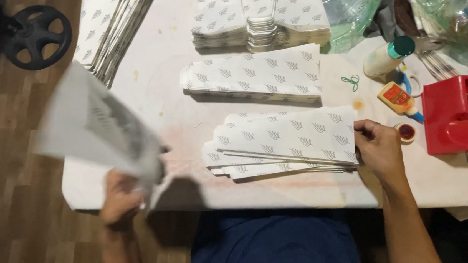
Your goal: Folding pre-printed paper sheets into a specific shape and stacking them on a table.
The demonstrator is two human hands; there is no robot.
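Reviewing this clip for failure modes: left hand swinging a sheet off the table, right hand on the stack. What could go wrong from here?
1. The right hand pins only the stack's right end; its sheets are already fanned, so they could skew further.
2. The left hand holds the blurred sheet past the table edge; a slip probably drops it to the floor.
3. The open glue pot sits beside the right hand; a nudge might smear the stack.

A blurred white printed sheet (97, 125) is raised left of a fanned, leaf-patterned stack (285, 141) lying flat
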